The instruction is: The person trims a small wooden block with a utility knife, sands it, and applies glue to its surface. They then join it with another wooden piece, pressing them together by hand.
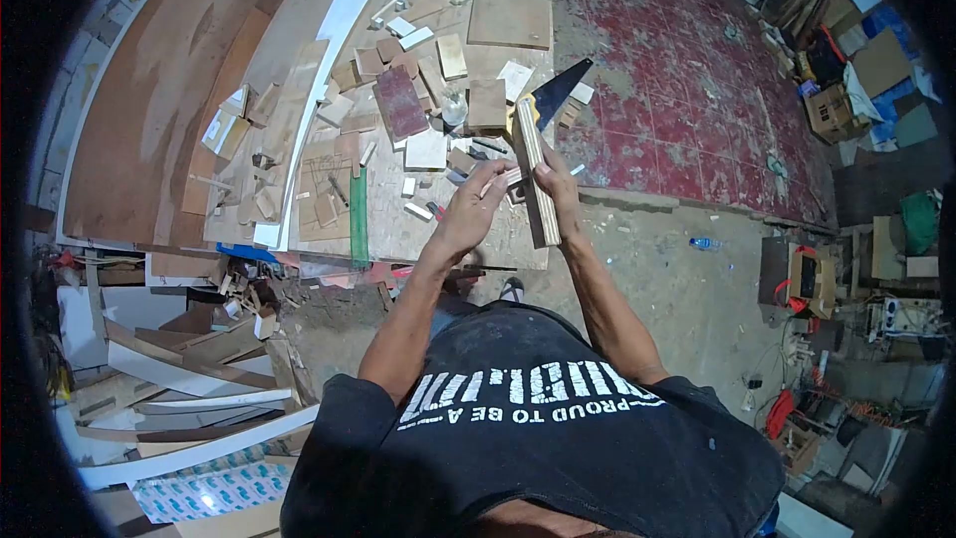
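My right hand (560, 189) is closed round a long, narrow plywood strip (539, 179), its layered edge turned up toward me. The strip stands tilted over the near right part of the workbench. Close to its left side, my left hand (474, 211) has its fingers pinched on a small pale wood piece (514, 177), whose end meets the strip; part of it is hidden by the fingers. Just beyond the strip lies a handsaw (564, 92) with a dark blade and yellow on its handle, partly covered by the strip.
The workbench (398, 231) carries many wood offcuts, a reddish-brown board (400, 103), a clear cup (454, 110) and a green strip (358, 214). Long white strips (324, 90) run along its left. Scrap boards (189, 369) pile up at lower left. A bottle (705, 243) lies on the floor.
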Action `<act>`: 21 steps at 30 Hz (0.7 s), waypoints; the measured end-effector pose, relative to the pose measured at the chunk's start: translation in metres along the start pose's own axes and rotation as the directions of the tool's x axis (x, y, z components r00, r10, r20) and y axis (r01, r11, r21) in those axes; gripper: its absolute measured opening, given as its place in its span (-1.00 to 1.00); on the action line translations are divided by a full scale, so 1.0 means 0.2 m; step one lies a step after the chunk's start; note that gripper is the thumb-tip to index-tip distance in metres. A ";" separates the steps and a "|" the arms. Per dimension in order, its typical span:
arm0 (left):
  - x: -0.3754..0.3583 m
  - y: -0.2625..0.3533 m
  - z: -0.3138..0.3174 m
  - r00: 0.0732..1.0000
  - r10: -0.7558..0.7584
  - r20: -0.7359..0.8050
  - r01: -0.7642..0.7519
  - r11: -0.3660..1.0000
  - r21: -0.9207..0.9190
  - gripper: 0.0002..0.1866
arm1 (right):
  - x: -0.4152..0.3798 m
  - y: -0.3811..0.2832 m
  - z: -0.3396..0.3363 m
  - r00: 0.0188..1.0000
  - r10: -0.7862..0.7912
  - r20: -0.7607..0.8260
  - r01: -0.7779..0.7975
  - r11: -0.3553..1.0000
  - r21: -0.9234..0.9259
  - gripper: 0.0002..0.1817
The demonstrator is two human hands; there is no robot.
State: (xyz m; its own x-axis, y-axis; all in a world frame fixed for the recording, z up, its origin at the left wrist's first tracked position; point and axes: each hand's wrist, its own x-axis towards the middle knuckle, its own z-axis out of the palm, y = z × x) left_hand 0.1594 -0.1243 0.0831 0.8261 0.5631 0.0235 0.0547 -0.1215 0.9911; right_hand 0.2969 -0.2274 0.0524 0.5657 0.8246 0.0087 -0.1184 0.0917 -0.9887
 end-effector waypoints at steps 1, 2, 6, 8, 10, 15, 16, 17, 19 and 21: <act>0.01 0.00 0.00 0.999 -0.015 0.036 0.016 0.999 -0.040 -0.68 | -0.01 0.00 0.00 1.000 -0.013 0.004 0.012 0.999 0.035 -0.31; 0.01 -0.03 -0.01 0.999 -0.013 0.033 0.014 0.999 -0.041 -0.68 | 0.00 0.02 -0.01 1.000 -0.031 -0.003 0.031 0.999 0.010 -0.31; 0.01 -0.04 -0.01 0.999 -0.026 0.024 0.028 0.996 -0.083 -0.55 | 0.02 0.09 -0.05 1.000 -0.027 -0.011 0.028 0.996 0.090 -0.30; 0.01 0.01 -0.02 0.998 0.008 -0.067 -0.001 0.995 0.098 -0.48 | -0.04 0.02 -0.07 0.993 0.085 0.076 -0.094 0.988 0.125 -0.27; 0.03 0.03 -0.03 0.986 0.139 -0.091 -0.107 0.951 0.291 -0.42 | -0.12 -0.05 -0.04 0.987 0.137 0.086 -0.147 0.981 0.128 -0.19; 0.01 0.02 0.03 0.968 0.252 0.008 -0.240 0.914 0.326 -0.40 | -0.15 -0.03 -0.07 0.992 0.123 0.000 -0.123 0.992 -0.005 -0.24; 0.00 0.03 0.05 0.954 0.297 0.044 -0.296 0.907 0.299 -0.40 | -0.11 -0.02 -0.07 0.997 0.031 -0.069 -0.036 0.997 -0.071 -0.27; -0.01 0.04 0.06 0.956 0.288 0.052 -0.290 0.911 0.292 -0.40 | -0.06 -0.01 -0.08 0.997 0.039 -0.073 -0.041 0.998 -0.036 -0.33; 0.00 0.07 0.06 0.972 0.230 0.053 -0.236 0.944 0.231 -0.41 | -0.05 -0.06 -0.05 0.993 -0.002 -0.119 -0.010 0.995 -0.096 -0.35; 0.00 0.04 0.03 0.983 0.183 0.011 -0.180 0.953 0.245 -0.41 | -0.20 -0.07 -0.04 0.997 0.017 -0.080 -0.027 0.992 -0.127 -0.35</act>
State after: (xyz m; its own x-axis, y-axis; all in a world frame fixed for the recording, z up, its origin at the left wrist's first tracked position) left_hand 0.1641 -0.1308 0.0911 0.8281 0.5227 0.2028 0.0411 -0.4173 0.9078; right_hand 0.2823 -0.2671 0.0640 0.6270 0.7788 -0.0197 -0.0293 -0.0017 -0.9996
